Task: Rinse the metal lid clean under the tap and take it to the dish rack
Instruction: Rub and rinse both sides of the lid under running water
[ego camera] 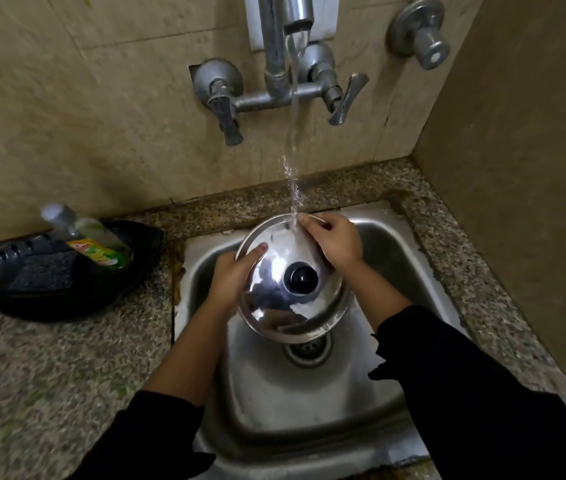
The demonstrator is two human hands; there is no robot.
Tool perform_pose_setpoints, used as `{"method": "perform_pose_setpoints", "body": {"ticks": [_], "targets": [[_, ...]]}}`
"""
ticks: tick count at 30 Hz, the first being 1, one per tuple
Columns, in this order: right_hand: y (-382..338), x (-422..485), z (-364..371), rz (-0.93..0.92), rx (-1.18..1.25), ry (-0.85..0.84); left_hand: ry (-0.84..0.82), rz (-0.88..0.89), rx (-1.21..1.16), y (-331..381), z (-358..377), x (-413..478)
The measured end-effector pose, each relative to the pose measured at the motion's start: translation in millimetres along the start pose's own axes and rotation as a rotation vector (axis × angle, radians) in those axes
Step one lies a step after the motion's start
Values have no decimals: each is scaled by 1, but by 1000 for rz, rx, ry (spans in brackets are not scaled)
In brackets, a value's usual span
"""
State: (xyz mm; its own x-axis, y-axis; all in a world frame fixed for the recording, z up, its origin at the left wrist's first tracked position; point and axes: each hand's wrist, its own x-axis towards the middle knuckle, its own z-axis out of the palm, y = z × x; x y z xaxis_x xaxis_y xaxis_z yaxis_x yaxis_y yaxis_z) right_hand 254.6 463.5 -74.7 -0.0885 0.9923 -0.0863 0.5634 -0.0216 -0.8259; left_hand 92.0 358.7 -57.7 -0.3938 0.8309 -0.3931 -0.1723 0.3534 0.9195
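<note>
over the sink [388, 237], both the left hand [231, 271] and right hand [335, 242] gripped the metal lid [274, 296], knob side up, its far rim tilted up under the tap's [297, 15] stream.

Round polished steel lid [285, 271]: mirror-glossy, wet, w/ glossy black plastic knob [300, 278]. Square stainless steel sink [274, 403]: smooth, duller satin. Grey metal wall tap [276, 64]: matt, tarnished. Speckled granite counter [49, 368]: stone. Black plastic tray [77, 299]: semi-gloss.
</note>
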Motion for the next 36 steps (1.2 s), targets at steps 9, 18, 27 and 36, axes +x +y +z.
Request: {"method": "perform_pose_setpoints", "body": {"ticks": [9, 18, 27, 36], "targets": [[-9, -5, -1, -187, -202, 124, 55, 29, -66, 9, 13, -5], [-30, 3, 7, -546, -352, -292, -175, 34, 31, 3, 1, -4], [3, 15, -9, -258, -63, -114, -79, 33, -62, -7, -3, -7], [-30, 0, 1, -579, -217, -342, -21, 129, 68, 0, 7, -16]]}}
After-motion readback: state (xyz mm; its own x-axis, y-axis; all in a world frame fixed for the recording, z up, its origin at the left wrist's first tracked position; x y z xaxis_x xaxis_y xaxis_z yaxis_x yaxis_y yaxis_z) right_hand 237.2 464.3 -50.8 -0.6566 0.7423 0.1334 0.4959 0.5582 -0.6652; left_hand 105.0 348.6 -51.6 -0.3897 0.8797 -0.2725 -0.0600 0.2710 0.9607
